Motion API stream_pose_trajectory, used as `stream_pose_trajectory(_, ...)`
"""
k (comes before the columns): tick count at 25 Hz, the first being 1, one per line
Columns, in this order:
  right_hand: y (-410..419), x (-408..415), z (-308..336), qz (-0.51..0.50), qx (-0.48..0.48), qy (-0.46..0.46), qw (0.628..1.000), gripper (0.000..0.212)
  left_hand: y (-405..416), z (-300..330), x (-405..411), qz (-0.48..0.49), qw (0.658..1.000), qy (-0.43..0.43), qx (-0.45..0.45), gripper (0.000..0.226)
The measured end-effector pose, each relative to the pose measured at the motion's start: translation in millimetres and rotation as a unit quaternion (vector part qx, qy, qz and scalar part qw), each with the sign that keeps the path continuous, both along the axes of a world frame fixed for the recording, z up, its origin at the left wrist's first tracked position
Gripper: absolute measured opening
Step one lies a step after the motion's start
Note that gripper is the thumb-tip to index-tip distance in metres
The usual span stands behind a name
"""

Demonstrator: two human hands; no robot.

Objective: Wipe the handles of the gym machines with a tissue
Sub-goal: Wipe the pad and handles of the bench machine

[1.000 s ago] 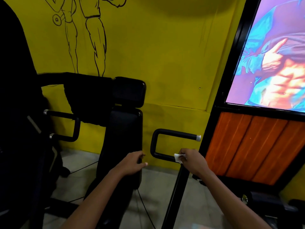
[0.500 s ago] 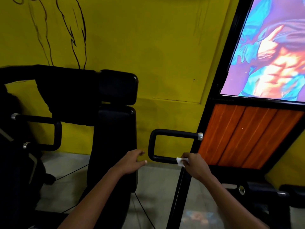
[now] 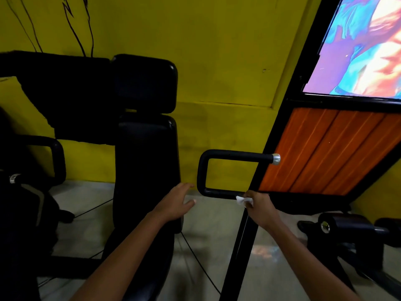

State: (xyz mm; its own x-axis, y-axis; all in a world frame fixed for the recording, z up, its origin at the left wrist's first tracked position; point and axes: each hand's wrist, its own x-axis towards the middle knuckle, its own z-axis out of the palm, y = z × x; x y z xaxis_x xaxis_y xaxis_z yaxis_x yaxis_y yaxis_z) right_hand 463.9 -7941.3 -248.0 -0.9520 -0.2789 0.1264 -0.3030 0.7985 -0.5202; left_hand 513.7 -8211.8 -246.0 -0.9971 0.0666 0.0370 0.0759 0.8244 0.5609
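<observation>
While one white tissue [image 3: 242,200] is pinched in the right hand [image 3: 259,206] against the lower bar of one black looped handle [image 3: 219,192], the left hand [image 3: 175,205] is held spread just left of it, beside one padded seat back [image 3: 145,166].

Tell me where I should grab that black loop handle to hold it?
Probably the upper bar of the handle, coming from above with fingers curled over it. It runs level, looks round and padded, and is bare; the right hand with the tissue already covers the lower bar.
</observation>
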Motion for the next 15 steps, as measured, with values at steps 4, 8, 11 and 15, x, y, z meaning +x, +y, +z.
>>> stream_pose_trajectory(4, 3, -12, -19, -0.002, -0.003, -0.017, 1.0, 0.015, 7, -15, -11, 0.008, 1.0, 0.011, 0.001, 0.054)
stream_pose_trajectory(8, 10, -23, -28, 0.0, 0.004, -0.025, 1.0, 0.015, 14, -26, -17, 0.012, 1.0, 0.005, 0.014, 0.054)
stream_pose_trajectory(11, 15, -28, -28, 0.003, 0.005, -0.019, 1.0, 0.015, 19, -28, -19, 0.008, 1.0, 0.007, 0.018, 0.056)
stream_pose_trajectory(15, 14, -36, -24, 0.006, 0.007, -0.023, 1.0, 0.013, 19, -24, -31, 0.011, 0.999, 0.029, 0.015, 0.062)
